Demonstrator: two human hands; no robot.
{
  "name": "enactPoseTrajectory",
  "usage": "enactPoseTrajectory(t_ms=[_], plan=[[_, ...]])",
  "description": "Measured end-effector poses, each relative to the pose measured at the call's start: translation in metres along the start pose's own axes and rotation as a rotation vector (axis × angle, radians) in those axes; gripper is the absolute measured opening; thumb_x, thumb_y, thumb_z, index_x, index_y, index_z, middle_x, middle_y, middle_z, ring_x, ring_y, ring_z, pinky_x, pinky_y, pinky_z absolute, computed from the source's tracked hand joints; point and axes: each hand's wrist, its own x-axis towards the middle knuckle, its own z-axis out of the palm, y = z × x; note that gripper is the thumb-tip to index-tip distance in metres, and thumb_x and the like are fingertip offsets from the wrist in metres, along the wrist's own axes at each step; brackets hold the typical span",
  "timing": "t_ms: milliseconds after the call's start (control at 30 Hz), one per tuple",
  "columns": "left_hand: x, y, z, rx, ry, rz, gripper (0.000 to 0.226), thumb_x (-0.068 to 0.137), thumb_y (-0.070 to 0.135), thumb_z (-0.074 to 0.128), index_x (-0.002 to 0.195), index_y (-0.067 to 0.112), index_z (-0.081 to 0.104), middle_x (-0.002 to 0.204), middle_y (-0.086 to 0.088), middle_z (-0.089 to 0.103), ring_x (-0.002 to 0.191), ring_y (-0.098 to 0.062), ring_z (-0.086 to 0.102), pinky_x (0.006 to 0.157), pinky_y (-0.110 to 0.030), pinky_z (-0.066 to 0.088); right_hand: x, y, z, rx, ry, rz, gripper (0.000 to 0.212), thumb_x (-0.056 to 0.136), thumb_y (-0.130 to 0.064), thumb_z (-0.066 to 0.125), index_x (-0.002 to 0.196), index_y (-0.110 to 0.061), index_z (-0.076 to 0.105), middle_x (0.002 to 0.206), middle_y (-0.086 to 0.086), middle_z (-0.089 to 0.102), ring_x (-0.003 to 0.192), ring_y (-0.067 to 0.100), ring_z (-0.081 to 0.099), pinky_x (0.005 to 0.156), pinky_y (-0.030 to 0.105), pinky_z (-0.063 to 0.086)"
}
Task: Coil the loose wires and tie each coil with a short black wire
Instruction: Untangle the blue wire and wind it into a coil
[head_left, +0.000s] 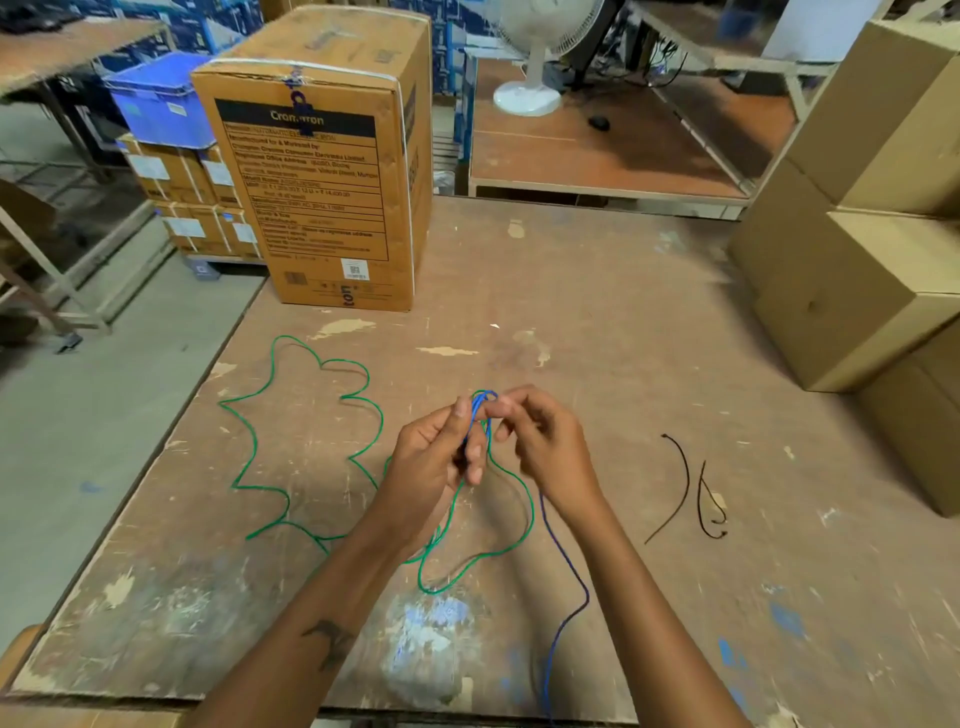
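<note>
My left hand (441, 457) grips the folded ends of a blue wire (563, 566) and a green wire (260, 457) above the middle of the worn wooden table (623, 338). My right hand (540, 441) pinches the small loop of both wires that sticks out above my left fingers. The green wire sprawls in loose bends over the table's left half and loops below my hands. Under my right wrist the blue wire trails down to the near edge. Two short black wires (691, 493) lie on the table to the right of my hands.
A tall printed cardboard box (322, 171) stands on the table's far left corner. Plain stacked cartons (857, 260) crowd the right edge. Beyond are another table with a white fan (540, 62), a blue crate (156, 98) on small boxes, and concrete floor at left.
</note>
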Motion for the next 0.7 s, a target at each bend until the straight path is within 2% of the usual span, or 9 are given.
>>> enactPoseTrajectory(t_ms=[67,133,267,367,467,533,567,633,700], plan=[[-0.002,0.005,0.003,-0.107,0.000,-0.020,0.039,0.100,0.033,0.046,0.091,0.013,0.078,0.061,-0.001,0.043,0.049,-0.011,0.044,0.052,-0.027,0.044,-0.031,0.010,0.011,-0.038,-0.099,-0.002,0.021,0.112,-0.024,0.052,0.110,-0.028,0.072,0.071,-0.004,0.065,0.050,0.002,0.047,0.053,0.021,0.039],[0.000,0.010,0.006,-0.246,0.017,-0.051,0.036,0.098,0.034,0.049,0.104,0.008,0.074,0.060,0.003,0.043,0.047,-0.008,0.045,0.046,-0.024,0.042,-0.065,0.016,0.018,-0.142,-0.190,-0.034,0.024,0.115,-0.024,0.043,0.125,-0.032,0.064,0.071,-0.002,0.066,0.051,0.004,0.052,0.057,0.022,0.042],[0.014,0.014,0.004,-0.421,0.126,-0.054,0.040,0.098,0.036,0.052,0.118,0.006,0.068,0.067,0.008,0.045,0.056,-0.005,0.049,0.054,-0.015,0.042,-0.117,0.014,0.019,-0.417,-0.441,-0.046,0.040,0.113,-0.027,0.035,0.151,-0.039,0.034,0.079,-0.007,0.067,0.072,0.010,0.064,0.080,0.036,0.056],[0.029,0.005,0.003,-0.484,0.206,0.024,0.034,0.108,0.027,0.044,0.116,0.001,0.065,0.084,0.004,0.061,0.067,-0.005,0.064,0.063,-0.016,0.053,-0.128,-0.001,0.010,-0.549,-0.617,-0.038,0.057,0.106,-0.018,0.037,0.158,-0.034,0.022,0.095,-0.010,0.066,0.082,0.004,0.060,0.086,0.030,0.052],[0.037,-0.014,-0.007,-0.030,0.286,0.155,0.038,0.107,0.019,0.046,0.119,-0.013,0.064,0.089,-0.007,0.074,0.085,-0.013,0.075,0.078,-0.026,0.058,-0.125,-0.026,-0.004,-0.396,-0.527,-0.086,0.035,0.109,-0.022,0.035,0.141,-0.026,0.048,0.085,-0.009,0.065,0.074,0.009,0.064,0.077,0.029,0.055],[0.034,-0.025,-0.012,0.337,0.239,0.237,0.037,0.107,0.016,0.048,0.099,-0.011,0.071,0.084,-0.016,0.077,0.099,-0.002,0.073,0.084,-0.023,0.055,-0.119,-0.042,-0.018,-0.301,-0.425,-0.059,0.028,0.115,-0.026,0.036,0.134,-0.030,0.056,0.076,-0.013,0.062,0.063,0.007,0.063,0.069,0.025,0.054],[0.030,-0.030,-0.014,0.460,0.192,0.258,0.034,0.107,0.018,0.049,0.092,0.000,0.074,0.083,-0.015,0.077,0.098,0.004,0.071,0.085,-0.021,0.053,-0.115,-0.050,-0.024,-0.313,-0.392,-0.068,0.026,0.115,-0.028,0.037,0.131,-0.031,0.058,0.075,-0.016,0.062,0.061,0.005,0.063,0.068,0.023,0.052],[0.022,-0.036,-0.013,0.588,0.087,0.246,0.025,0.107,0.021,0.051,0.105,0.022,0.076,0.078,0.003,0.076,0.085,0.003,0.068,0.081,-0.023,0.052,-0.103,-0.062,-0.035,-0.358,-0.323,-0.111,0.023,0.115,-0.027,0.041,0.122,-0.031,0.063,0.074,-0.016,0.062,0.064,0.004,0.062,0.069,0.019,0.046],[0.017,-0.036,-0.008,0.645,-0.014,0.223,0.028,0.108,0.023,0.049,0.120,0.022,0.074,0.070,0.012,0.070,0.072,-0.005,0.065,0.072,-0.026,0.052,-0.085,-0.068,-0.042,-0.337,-0.161,-0.149,0.022,0.114,-0.024,0.045,0.107,-0.029,0.065,0.073,-0.016,0.060,0.067,0.005,0.060,0.068,0.018,0.043]])
